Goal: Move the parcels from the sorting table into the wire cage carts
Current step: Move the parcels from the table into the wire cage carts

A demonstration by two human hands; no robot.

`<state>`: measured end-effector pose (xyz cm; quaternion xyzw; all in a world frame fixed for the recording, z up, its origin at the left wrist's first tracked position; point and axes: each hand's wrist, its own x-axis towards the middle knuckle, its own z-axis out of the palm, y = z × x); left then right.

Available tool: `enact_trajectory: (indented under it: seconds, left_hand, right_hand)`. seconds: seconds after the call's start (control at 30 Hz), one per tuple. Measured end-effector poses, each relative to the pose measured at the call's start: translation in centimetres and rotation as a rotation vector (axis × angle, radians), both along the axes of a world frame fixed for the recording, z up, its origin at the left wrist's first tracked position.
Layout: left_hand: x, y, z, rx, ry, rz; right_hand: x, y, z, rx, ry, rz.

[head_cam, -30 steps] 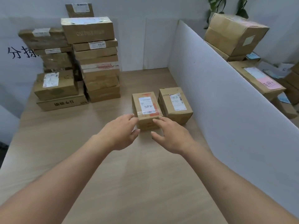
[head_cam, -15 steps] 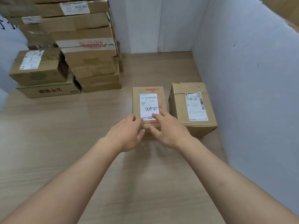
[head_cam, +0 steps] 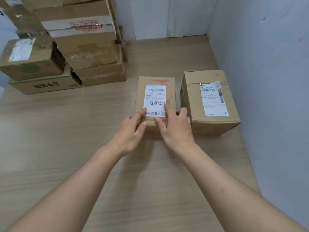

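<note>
Both hands grasp the small labelled parcel's near end: left hand (head_cam: 129, 133) and right hand (head_cam: 175, 129), fingers over its top. The small labelled parcel (head_cam: 156, 91) sits mid-worktop (head_cam: 66, 139), a larger parcel (head_cam: 209, 99) just right, stacked cartons (head_cam: 80, 39) far left.

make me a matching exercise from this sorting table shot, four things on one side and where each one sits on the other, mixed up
Things:
1. small parcel with handwritten label
2. larger parcel with printed label
3. stack of cartons
4. left hand

Places:
A. far left of the table
B. beside the white partition on the right
C. middle of the table, under both hands
D. on the near left corner of the small parcel

Pairs: 1-C, 2-B, 3-A, 4-D
</note>
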<state>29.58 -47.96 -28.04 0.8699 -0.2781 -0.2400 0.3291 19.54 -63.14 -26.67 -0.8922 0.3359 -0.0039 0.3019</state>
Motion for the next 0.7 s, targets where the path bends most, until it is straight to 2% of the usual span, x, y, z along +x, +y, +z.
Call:
enact_trajectory:
  seconds: [0.07, 0.23, 0.5, 0.7]
  left_hand:
    - [-0.7, 1.2, 0.1, 0.017, -0.042, 0.020]
    - [-1.9, 2.6, 0.3, 0.040, -0.002, 0.041]
    - [-3.8, 5.5, 1.6, -0.060, 0.045, -0.036]
    - [-5.2, 9.5, 6.3, -0.098, -0.026, -0.083]
  right_hand:
    - [-1.2, 0.8, -0.9, 0.065, -0.007, -0.020]
    - [-2.5, 2.3, -2.7, 0.251, -0.134, -0.018]
    - [-5.8, 6.0, -0.7, 0.320, -0.194, -0.034]
    - [-8.3, 10.4, 5.1, 0.260, -0.236, -0.045]
